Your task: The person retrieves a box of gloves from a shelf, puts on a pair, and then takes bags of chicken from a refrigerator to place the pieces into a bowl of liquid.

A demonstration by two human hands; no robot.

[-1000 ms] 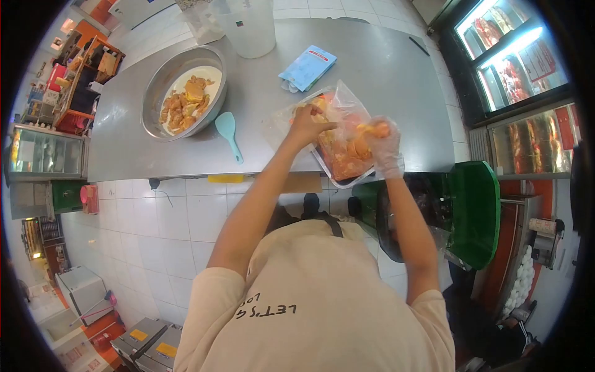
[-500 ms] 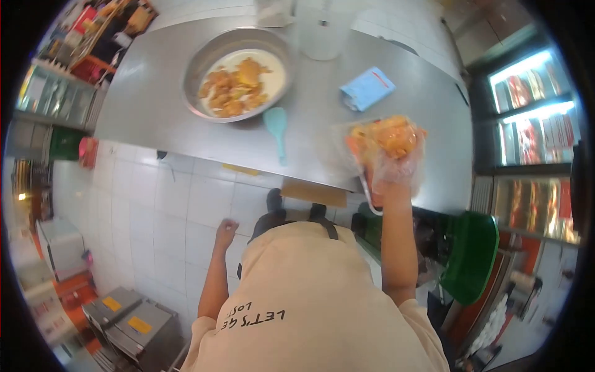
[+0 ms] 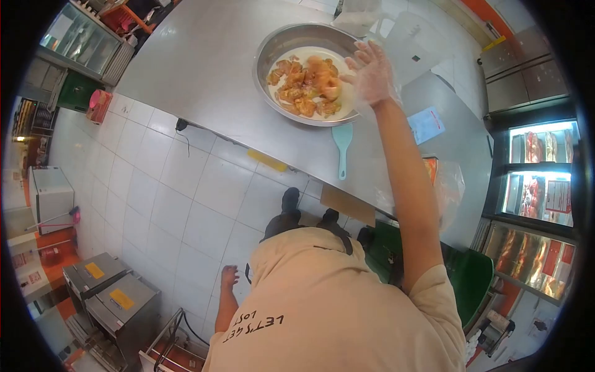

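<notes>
My right hand (image 3: 372, 73), in a clear plastic glove, is over the right rim of a large metal bowl (image 3: 263, 46), its fingers spread. Orange-yellow pieces (image 3: 325, 77), blurred by motion, are beside it over the bowl. Inside lie more coated pieces (image 3: 297, 93) in a whitish liquid. A pale green spatula (image 3: 342, 152) lies just below the bowl's rim. My left hand (image 3: 230, 276) hangs low beside my body, away from the table, loosely bent and with nothing in it. A clear plastic bag (image 3: 449, 186) lies right of my right forearm.
The metal table (image 3: 204, 68) holds a blue packet (image 3: 426, 125) and a translucent container (image 3: 412, 49) at the right. Below its right edge stands a green bin (image 3: 474, 279). Metal cabinets (image 3: 121, 304) stand at the lower left, and a lit display fridge (image 3: 539, 149) at the right.
My right hand has moved up and left from the plastic bag to the bowl, and its fingers have opened. The orange pieces it held are now over the bowl. The view has shifted.
</notes>
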